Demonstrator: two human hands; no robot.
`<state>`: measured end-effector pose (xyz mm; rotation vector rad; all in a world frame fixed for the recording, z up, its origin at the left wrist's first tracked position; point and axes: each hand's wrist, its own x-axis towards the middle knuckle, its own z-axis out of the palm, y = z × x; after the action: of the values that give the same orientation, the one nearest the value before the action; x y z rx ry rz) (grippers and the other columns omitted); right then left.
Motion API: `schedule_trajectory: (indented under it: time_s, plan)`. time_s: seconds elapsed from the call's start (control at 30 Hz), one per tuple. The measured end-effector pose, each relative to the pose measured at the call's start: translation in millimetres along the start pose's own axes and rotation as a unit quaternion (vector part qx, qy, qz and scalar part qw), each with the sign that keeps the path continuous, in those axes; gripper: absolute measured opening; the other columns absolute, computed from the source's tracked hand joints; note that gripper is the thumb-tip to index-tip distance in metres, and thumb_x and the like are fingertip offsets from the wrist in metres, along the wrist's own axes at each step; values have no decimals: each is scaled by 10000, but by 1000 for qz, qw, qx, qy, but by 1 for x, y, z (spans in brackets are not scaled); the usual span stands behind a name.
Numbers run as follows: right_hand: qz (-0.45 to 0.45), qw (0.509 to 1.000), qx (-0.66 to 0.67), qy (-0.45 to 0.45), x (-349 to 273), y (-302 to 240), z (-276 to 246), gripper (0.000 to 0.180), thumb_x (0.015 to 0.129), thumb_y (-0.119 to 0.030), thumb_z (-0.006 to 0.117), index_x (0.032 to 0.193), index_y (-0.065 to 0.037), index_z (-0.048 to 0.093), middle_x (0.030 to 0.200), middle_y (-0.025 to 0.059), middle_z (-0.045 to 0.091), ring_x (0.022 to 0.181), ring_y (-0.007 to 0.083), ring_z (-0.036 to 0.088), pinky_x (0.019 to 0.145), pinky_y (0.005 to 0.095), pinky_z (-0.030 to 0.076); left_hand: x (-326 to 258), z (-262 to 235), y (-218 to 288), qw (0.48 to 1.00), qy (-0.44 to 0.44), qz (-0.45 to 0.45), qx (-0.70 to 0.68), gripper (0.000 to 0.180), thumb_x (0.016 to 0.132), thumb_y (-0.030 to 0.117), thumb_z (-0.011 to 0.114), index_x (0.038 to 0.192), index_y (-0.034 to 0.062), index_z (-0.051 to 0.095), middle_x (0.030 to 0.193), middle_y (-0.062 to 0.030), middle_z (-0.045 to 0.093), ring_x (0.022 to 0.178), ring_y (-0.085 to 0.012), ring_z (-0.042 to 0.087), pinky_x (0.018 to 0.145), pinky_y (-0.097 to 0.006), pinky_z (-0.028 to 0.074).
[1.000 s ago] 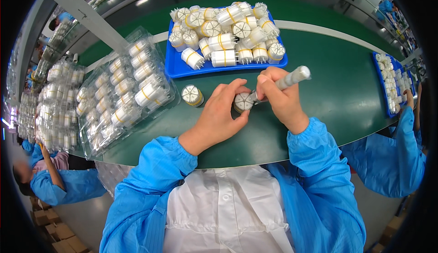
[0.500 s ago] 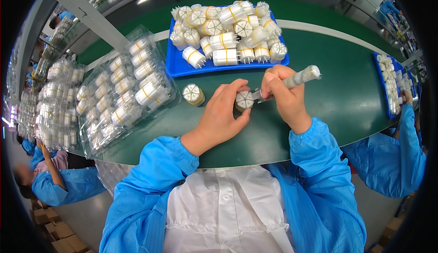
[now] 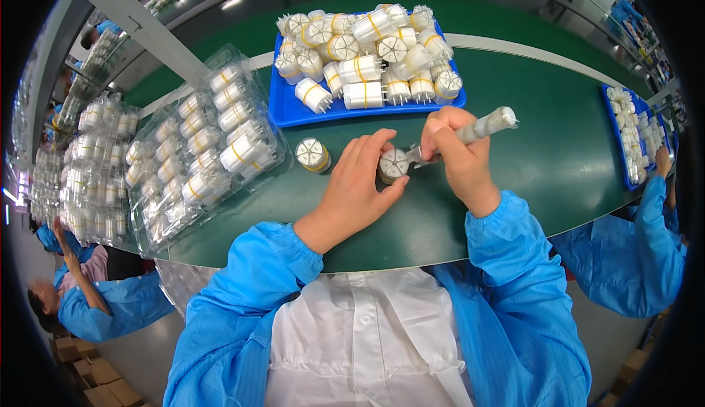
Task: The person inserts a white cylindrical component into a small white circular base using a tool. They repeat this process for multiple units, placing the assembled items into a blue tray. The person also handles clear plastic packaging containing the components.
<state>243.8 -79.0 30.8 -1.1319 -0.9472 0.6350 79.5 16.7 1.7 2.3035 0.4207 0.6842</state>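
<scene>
My left hand [image 3: 354, 193] is curled round a white cylindrical part [image 3: 394, 163] standing upright on the green table, its segmented round top facing up. My right hand [image 3: 461, 159] grips a hand tool [image 3: 485, 125] with a thick whitish handle that looks wrapped in clear film. The tool's flat metal end reaches the right edge of the part's top; its exact contact is too small to tell. Left of my left hand a similar cylinder [image 3: 313, 155] with a yellow band stands alone on the table.
Beyond my hands, a blue tray [image 3: 297, 117] is heaped with banded white cylinders. Clear plastic blister trays [image 3: 158, 242] of them lie at the left, with stacked ones [image 3: 92, 165] farther left. Another blue tray [image 3: 633, 179] sits far right, near a co-worker's hand [image 3: 664, 161]. A second co-worker sits left.
My hands, the tool and the held part stay almost in place, with only a tiny shift. The co-workers' hands on both sides have moved slightly.
</scene>
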Motion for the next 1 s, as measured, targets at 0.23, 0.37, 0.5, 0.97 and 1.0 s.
schedule_trajectory:
  time_s: [0.23, 0.37, 0.5, 0.97, 1.0]
  plan:
    - [5, 998, -58, -24, 0, 5, -1, 279, 951, -104, 602, 684, -68, 530, 626, -9, 558, 578, 60, 495, 520, 262, 396, 1, 0, 5, 998, 7, 31, -49, 679, 767, 58, 758, 1370, 38, 446, 1123, -148, 637, 1078, -341, 597, 888, -429, 519]
    - [33, 998, -57, -23, 0, 4, 1, 281, 948, -95, 605, 680, -68, 526, 620, -13, 552, 581, 55, 494, 514, 257, 391, 3, -2, 5, 999, 10, 39, 2, 684, 764, 70, 775, 1365, 33, 451, 1121, -150, 630, 1052, -341, 593, 881, -433, 512]
    - [-1, 1000, -30, -9, -1, 4, 1, 287, 955, -94, 602, 678, -65, 531, 625, -11, 549, 585, 56, 497, 518, 257, 394, 2, -3, 3, 999, -7, 3, 43, 710, 765, 68, 806, 1382, 23, 458, 1143, -134, 631, 1029, -298, 606, 871, -387, 525]
    - [-49, 993, -103, -36, -2, 12, -1, 284, 947, -105, 631, 684, -65, 534, 629, -14, 541, 586, 56, 459, 505, 276, 360, 9, -6, -1, 996, -25, 88, 18, 565, 792, 42, 752, 1312, 13, 534, 1175, -138, 627, 1058, -282, 616, 888, -376, 521]
    - [-41, 995, -90, -29, -1, 11, 1, 283, 948, -112, 633, 685, -66, 538, 629, -12, 546, 585, 57, 465, 505, 276, 364, 9, -8, -3, 994, -35, 98, 22, 544, 806, 39, 748, 1309, 7, 541, 1174, -128, 627, 1062, -263, 621, 899, -368, 521]
